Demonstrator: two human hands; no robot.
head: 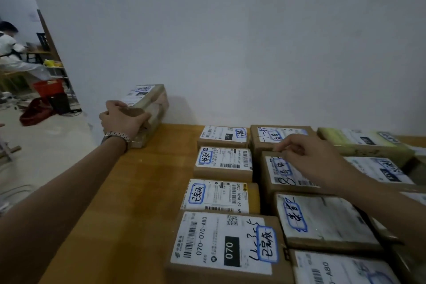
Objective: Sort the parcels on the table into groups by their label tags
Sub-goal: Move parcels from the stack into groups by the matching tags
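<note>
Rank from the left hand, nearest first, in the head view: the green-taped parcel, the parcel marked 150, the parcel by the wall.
1. Parcel by the wall: gripped by the left hand, far left corner.
2. Parcel marked 150: back row, left column.
3. Green-taped parcel: back row, far right.

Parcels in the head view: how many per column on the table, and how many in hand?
Left column: 4
Middle column, with the pinched parcel under the right hand: 4
Right column, as far as visible: 2
Held parcel in the left hand: 1
Total: 11
</note>
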